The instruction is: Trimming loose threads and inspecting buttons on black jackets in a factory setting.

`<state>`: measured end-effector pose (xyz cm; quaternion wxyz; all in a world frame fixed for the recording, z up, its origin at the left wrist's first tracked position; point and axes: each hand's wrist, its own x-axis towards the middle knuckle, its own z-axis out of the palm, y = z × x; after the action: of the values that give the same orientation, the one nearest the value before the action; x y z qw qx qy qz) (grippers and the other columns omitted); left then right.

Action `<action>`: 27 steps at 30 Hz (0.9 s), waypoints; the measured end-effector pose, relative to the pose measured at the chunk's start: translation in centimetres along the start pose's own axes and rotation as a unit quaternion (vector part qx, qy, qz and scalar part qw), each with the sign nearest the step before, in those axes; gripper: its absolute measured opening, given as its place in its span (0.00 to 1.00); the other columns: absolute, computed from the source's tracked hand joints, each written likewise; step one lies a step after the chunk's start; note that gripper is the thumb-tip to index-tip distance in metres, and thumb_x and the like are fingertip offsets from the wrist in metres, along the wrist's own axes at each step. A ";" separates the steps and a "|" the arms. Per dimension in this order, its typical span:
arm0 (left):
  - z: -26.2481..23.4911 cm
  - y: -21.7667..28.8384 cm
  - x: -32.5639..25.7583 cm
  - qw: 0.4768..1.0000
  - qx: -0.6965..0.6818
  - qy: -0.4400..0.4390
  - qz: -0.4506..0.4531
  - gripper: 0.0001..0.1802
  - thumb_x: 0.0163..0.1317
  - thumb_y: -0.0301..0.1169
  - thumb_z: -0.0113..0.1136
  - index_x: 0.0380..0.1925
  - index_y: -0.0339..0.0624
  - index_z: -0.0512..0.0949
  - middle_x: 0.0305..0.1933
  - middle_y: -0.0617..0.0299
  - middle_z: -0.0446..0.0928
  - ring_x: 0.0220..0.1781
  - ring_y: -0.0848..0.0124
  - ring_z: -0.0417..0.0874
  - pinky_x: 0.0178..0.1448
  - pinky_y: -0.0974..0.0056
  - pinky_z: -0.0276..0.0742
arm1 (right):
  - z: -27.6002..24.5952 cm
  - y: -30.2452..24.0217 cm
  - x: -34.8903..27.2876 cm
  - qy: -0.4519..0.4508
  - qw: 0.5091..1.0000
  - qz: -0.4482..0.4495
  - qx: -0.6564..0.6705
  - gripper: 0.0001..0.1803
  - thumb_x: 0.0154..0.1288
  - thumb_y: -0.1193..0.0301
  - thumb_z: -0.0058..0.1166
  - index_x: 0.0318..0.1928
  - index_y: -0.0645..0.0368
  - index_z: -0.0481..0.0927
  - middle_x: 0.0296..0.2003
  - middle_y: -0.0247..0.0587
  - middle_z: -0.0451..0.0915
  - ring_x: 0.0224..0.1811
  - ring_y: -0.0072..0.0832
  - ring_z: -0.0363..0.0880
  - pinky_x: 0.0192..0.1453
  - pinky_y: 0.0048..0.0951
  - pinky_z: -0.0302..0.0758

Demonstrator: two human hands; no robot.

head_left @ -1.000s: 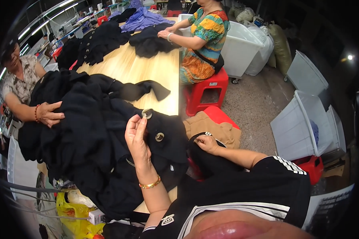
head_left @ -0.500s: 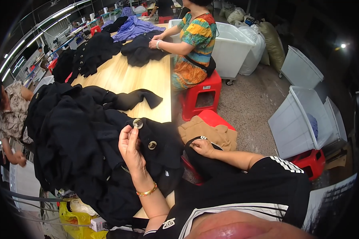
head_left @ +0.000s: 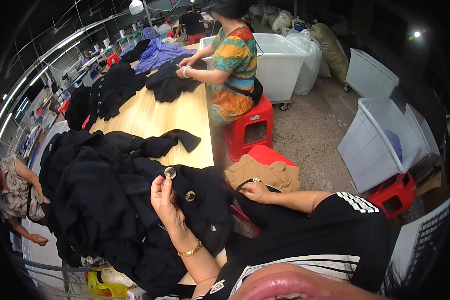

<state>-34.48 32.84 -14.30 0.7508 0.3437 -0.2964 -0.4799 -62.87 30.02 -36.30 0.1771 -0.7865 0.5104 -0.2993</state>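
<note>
Up top, button (head_left: 170,172) at left hand (head_left: 166,202) fingertips, black coat (head_left: 115,210) beneath

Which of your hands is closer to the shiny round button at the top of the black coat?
Left. My left hand pinches the top button. My right hand is off beside the table edge, away from it.

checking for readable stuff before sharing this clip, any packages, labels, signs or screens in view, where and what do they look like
Small label: pale rectangle on the side of the red stool by the table.
Small tag: whitish patch on the black garment, right of the left hand.
Sacks: bulging, white and olive, far behind the white bin.
No screens or signs seen.
</note>
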 end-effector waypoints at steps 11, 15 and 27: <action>-0.5 0.9 0.3 0.998 0.042 0.029 0.040 0.13 0.63 0.28 0.62 0.45 0.37 0.75 0.31 0.73 0.69 0.24 0.87 0.61 0.26 0.78 0.52 | 0.6 0.4 0.5 -0.041 0.998 0.038 -0.009 0.11 0.60 0.63 0.56 0.37 0.56 0.83 0.34 0.45 0.83 0.38 0.41 0.82 0.42 0.37 0.77; -0.9 1.4 0.3 0.999 0.024 0.037 0.028 0.21 0.59 0.24 0.64 0.51 0.30 0.72 0.44 0.62 0.77 0.39 0.80 0.75 0.41 0.77 0.67 | 0.8 0.0 0.5 -0.035 0.999 -0.002 0.029 0.09 0.59 0.71 0.53 0.37 0.60 0.82 0.33 0.48 0.82 0.38 0.40 0.82 0.41 0.35 0.77; -0.9 2.0 -0.6 0.999 0.037 -0.011 0.026 0.18 0.56 0.22 0.64 0.47 0.33 0.76 0.41 0.59 0.81 0.38 0.75 0.82 0.42 0.73 0.77 | -6.9 -12.6 8.6 0.067 0.907 -0.060 0.412 0.13 0.67 0.75 0.56 0.51 0.63 0.80 0.25 0.20 0.67 0.27 0.09 0.63 0.31 0.14 0.62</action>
<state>-32.98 34.19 -13.26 0.7463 0.3579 -0.3313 -0.4531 -56.01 27.63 -21.24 0.4329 -0.6505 0.3040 -0.5450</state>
